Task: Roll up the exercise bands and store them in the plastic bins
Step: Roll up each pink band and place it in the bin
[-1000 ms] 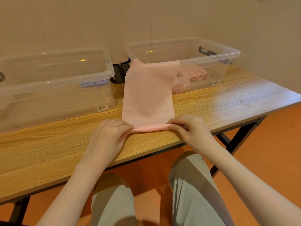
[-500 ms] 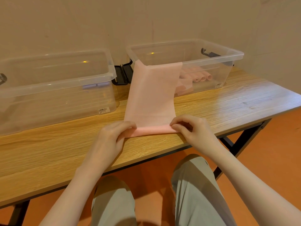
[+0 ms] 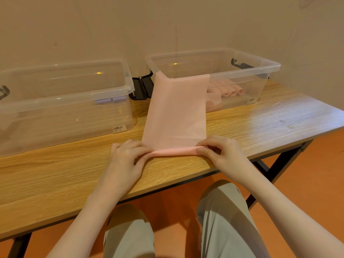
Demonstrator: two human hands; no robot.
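One pink band (image 3: 175, 112) lies on the wooden table (image 3: 260, 125) with its long axis running from near to far; its far end is draped over the near rim of the right bin (image 3: 260, 71) and its near end is wound into a thin roll (image 3: 175, 152) lying left to right close to the table's near edge. The left hand (image 3: 126, 159) pinches the left end of the roll, fingers curled over it; the right hand (image 3: 221, 153) pinches the right end between thumb and curled fingers. Two clear plastic bins stand at the far side of the table, well apart from the hands: the left bin (image 3: 74, 112) and the right bin, each with a barcode sticker on its near wall. Black latches (image 3: 141, 88) sit between the two bins. Inside the right bin, at least three rolled pink bands (image 3: 232, 92) lie side by side, seen through the wall, with a loose pink fold beside them; the draped band hides part of that bin's contents. The flat band covers the table surface between the roll and the right bin. The person's knees in grey-green trousers (image 3: 223, 220) show below the table, above an orange floor (image 3: 307, 192).
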